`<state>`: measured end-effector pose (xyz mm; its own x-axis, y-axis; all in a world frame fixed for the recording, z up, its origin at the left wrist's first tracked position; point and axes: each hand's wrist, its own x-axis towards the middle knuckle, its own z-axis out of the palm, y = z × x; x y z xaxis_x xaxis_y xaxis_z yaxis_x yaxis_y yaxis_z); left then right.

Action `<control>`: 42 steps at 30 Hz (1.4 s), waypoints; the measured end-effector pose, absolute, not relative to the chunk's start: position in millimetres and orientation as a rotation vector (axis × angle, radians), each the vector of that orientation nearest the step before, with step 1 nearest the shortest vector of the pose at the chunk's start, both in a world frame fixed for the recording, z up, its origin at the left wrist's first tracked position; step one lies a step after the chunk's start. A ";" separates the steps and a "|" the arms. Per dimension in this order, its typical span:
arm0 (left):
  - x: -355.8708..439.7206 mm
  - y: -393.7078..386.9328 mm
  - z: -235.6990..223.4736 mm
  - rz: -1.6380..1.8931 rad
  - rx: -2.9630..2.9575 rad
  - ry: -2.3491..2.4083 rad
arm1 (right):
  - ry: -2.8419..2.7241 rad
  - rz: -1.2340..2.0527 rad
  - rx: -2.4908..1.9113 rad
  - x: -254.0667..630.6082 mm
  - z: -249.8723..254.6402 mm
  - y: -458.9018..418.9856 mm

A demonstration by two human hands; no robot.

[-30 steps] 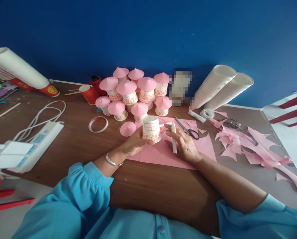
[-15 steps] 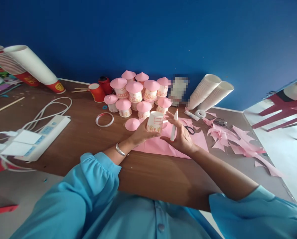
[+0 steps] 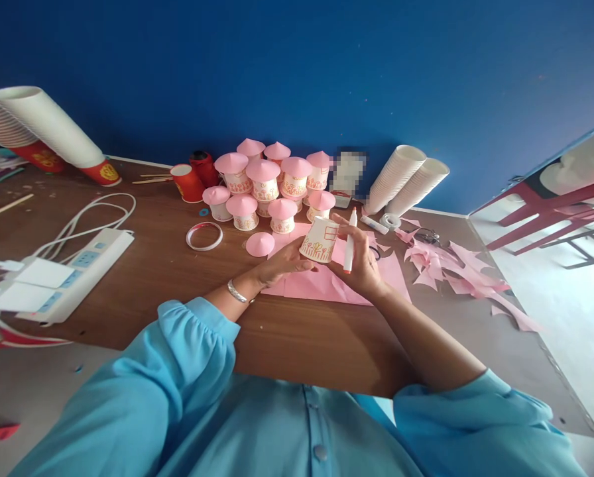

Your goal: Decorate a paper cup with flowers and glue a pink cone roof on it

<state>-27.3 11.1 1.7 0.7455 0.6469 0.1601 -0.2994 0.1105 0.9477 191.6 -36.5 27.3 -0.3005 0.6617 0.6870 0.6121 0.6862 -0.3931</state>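
A white paper cup [image 3: 317, 241], drawn with orange flowers and a red window, is tilted between my hands above pink paper. My left hand [image 3: 283, 266] is at its left side, thumb near the lower rim and fingers partly hidden behind it. An uncapped white marker [image 3: 349, 245] with an orange tip pointing up sits in the fingers of my right hand [image 3: 364, 265]. Those same fingers also touch the cup's right side. Just beyond, several decorated cups with pink cone roofs [image 3: 263, 173] stand stacked. One loose pink cone [image 3: 260, 244] lies left of my left hand.
Pink paper sheets [image 3: 376, 281] lie under my hands, with paper scraps [image 3: 456, 265] to the right. Tall white cup stacks [image 3: 396, 179] lean at the wall [image 3: 297, 73]. A tape roll [image 3: 204, 236], red cup [image 3: 187, 184] and power strip [image 3: 91, 271] are on the left.
The cup has tilted and turned, showing more of its flowers. My right fingers have come onto its right side, the marker still in them. The view has shifted slightly right.
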 end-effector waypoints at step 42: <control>-15.5 2.4 1.9 1.054 2.103 0.958 | -1.703 0.622 -1.061 196.4 -12.6 -40.9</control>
